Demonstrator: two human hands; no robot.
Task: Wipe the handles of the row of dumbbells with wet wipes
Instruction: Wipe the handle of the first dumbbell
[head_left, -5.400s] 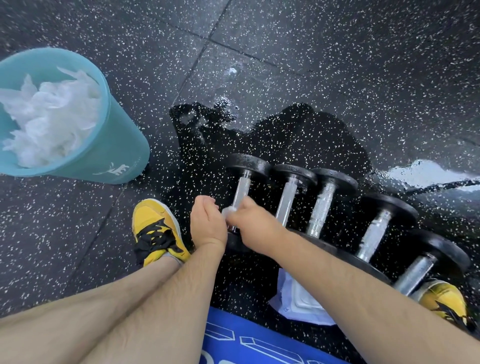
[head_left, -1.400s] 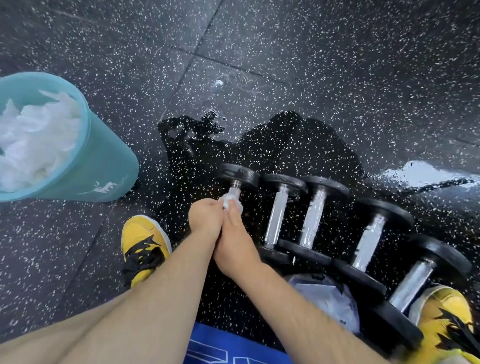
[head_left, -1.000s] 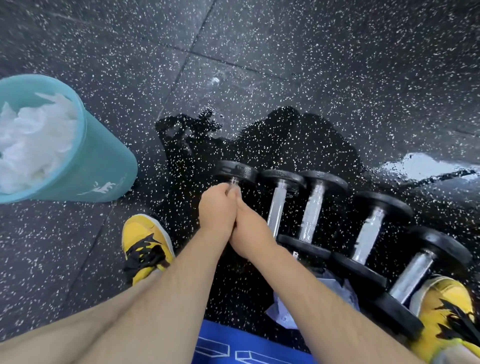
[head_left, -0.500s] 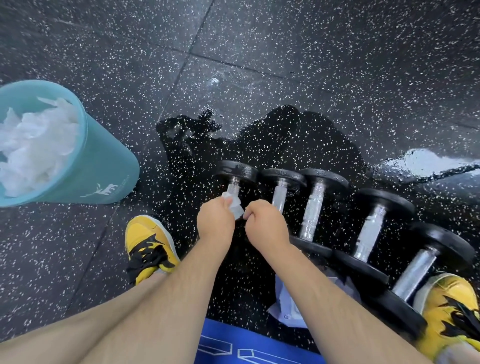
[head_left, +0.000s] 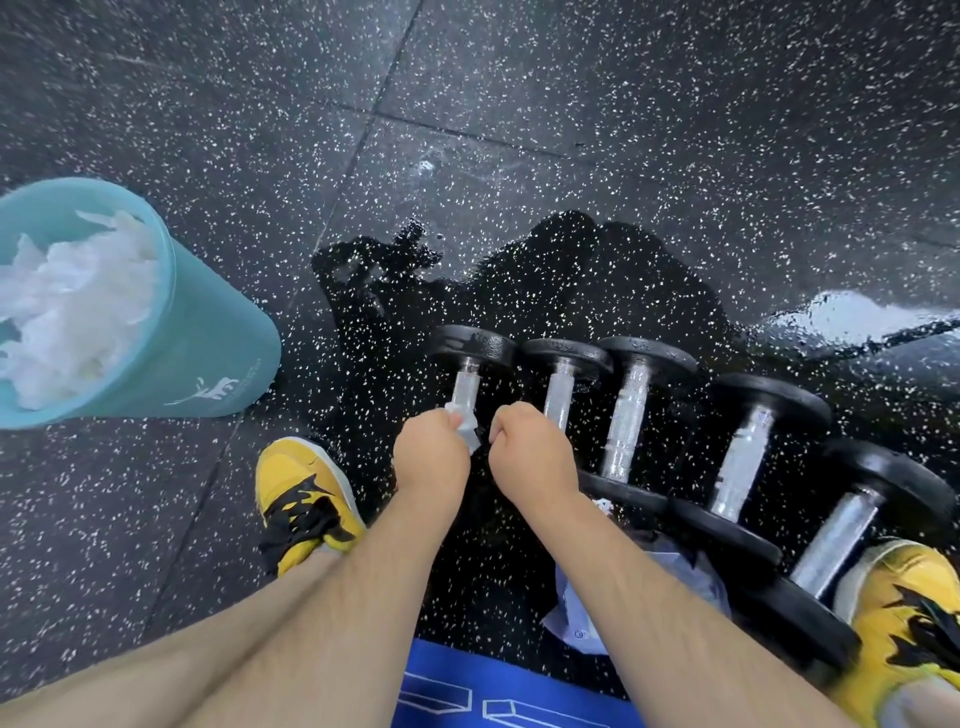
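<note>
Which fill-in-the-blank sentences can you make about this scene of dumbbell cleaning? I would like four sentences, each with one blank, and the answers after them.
1. The row of dumbbells counts ____ in all.
2. The left hand pinches a white ____ at the leftmost handle.
3. The teal bin stands to the ____ of the row.
4. Both shoes are black and ____.

Missing words: five; wipe; left; yellow.
</note>
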